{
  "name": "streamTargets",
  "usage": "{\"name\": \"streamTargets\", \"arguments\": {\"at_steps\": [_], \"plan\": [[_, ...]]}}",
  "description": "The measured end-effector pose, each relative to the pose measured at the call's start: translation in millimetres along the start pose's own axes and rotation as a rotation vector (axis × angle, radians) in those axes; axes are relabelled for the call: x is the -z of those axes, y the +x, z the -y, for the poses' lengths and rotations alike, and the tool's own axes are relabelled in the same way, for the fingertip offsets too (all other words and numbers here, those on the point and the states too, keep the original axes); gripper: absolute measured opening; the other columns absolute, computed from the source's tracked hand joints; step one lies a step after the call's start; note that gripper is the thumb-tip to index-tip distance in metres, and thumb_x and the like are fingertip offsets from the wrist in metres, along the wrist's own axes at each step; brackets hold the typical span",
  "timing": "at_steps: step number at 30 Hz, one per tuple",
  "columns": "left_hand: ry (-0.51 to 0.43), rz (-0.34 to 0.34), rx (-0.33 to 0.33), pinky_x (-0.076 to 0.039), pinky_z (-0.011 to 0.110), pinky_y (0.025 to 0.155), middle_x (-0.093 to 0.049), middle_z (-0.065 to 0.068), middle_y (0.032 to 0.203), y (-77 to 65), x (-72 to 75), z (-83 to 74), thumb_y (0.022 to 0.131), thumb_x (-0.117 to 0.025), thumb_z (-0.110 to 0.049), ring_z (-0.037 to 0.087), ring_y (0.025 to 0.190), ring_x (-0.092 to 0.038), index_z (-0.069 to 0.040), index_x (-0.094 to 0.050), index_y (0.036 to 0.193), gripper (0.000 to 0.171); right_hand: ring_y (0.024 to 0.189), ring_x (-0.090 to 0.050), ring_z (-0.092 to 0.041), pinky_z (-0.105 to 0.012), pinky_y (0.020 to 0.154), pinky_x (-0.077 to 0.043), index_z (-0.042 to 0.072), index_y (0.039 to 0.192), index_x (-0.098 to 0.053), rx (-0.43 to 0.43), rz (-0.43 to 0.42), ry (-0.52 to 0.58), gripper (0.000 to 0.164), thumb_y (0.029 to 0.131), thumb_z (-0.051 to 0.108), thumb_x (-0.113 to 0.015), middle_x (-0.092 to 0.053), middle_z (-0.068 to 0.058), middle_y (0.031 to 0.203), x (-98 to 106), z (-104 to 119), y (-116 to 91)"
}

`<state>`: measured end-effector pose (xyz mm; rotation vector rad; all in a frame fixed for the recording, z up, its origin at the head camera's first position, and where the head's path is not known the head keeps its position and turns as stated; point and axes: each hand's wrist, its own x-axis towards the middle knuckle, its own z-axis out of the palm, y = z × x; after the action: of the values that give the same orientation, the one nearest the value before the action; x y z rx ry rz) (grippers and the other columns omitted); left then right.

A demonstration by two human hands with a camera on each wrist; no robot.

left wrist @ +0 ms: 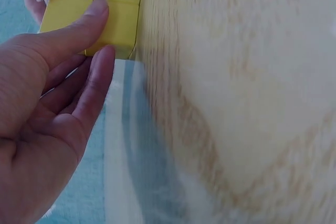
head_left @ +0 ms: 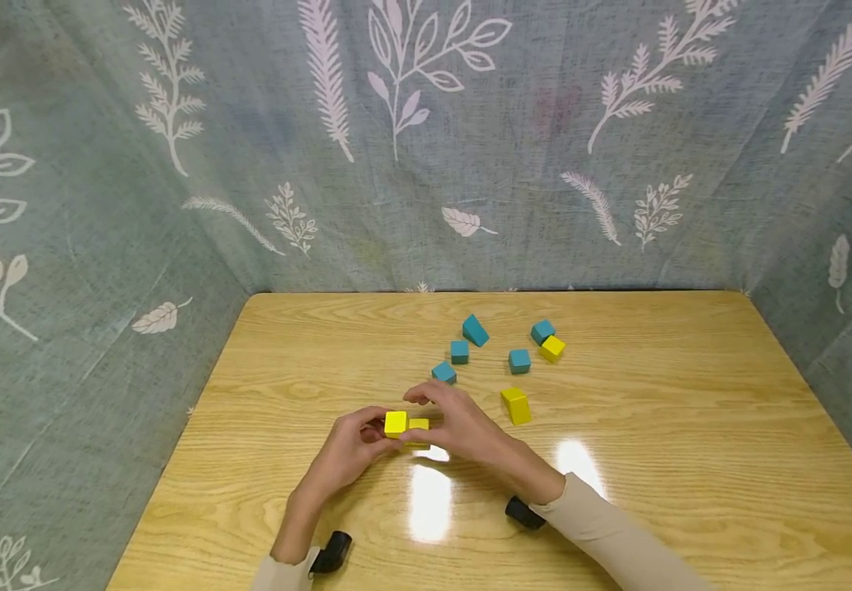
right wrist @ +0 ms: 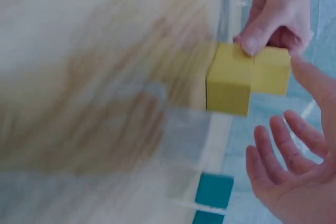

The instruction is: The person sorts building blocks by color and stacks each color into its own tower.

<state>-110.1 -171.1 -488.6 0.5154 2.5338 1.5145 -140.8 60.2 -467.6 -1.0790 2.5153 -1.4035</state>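
My left hand (head_left: 348,451) pinches a group of yellow blocks between thumb and fingers, low over the table's middle. In the head view a yellow cube (head_left: 396,421) sits highest, with another yellow block (head_left: 419,424) against its right side, lower. The left thumb presses across the yellow block (left wrist: 122,24) near the seams where the pieces meet. My right hand (head_left: 463,423) is just to the right, its fingers spread and relaxed. In the right wrist view its thumb tip is right at the edge of the smaller yellow block (right wrist: 272,71), and the other fingers hold nothing.
Beyond the hands lie blue cubes (head_left: 459,352), a blue wedge (head_left: 474,330) and a yellow cube (head_left: 552,349) beside another blue cube (head_left: 542,332). A yellow slanted block (head_left: 516,405) lies right of my right hand. Patterned cloth (head_left: 426,222) hangs around the wooden table (head_left: 662,394).
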Motion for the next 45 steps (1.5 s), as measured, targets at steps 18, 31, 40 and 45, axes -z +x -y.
{"name": "streamTargets", "arguments": {"at_steps": [18,31,40,45], "plan": [[-0.018,-0.025,0.068,-0.06,0.026,0.079,-0.069,0.01,0.104,-0.3,-1.9,-1.3,0.086,-0.081,-0.001,0.022,0.091,-0.068,0.003,-0.068,0.12,0.036,0.11,-0.063,-0.031,-0.053,0.093,-0.054,-0.001,0.123,-0.065,0.056,-0.109,-0.045,0.03,0.095,0.005,-0.075,-0.067,-0.018,0.12,50,-29,-21],[-0.024,-0.033,0.084,-0.059,0.026,0.079,-0.068,0.008,0.105,-1.1,-3.0,-1.8,0.086,-0.082,-0.001,0.023,0.094,-0.066,0.001,-0.068,0.12,0.037,0.106,-0.065,-0.034,-0.052,0.09,-0.056,-0.001,0.12,-0.066,0.051,-0.236,-0.159,0.028,0.093,0.003,-0.075,-0.068,-0.02,0.115,85,-54,-40],[-0.024,-0.03,0.087,-0.059,0.027,0.08,-0.068,0.008,0.106,-1.0,-3.4,-2.7,0.086,-0.081,0.0,0.022,0.094,-0.066,0.001,-0.068,0.119,0.035,0.107,-0.064,-0.038,-0.055,0.09,-0.054,-0.005,0.117,-0.066,0.0,-0.316,-0.264,0.028,0.092,-0.001,-0.076,-0.067,-0.019,0.113,110,-76,-52],[-0.027,-0.03,0.083,-0.059,0.027,0.081,-0.069,0.008,0.105,-1.0,-3.0,-2.7,0.086,-0.081,-0.001,0.022,0.094,-0.066,0.0,-0.069,0.118,0.034,0.111,-0.06,-0.041,-0.058,0.092,-0.052,-0.006,0.118,-0.066,-0.039,-0.355,-0.312,0.029,0.091,-0.003,-0.076,-0.066,-0.021,0.116,122,-87,-56]]}}
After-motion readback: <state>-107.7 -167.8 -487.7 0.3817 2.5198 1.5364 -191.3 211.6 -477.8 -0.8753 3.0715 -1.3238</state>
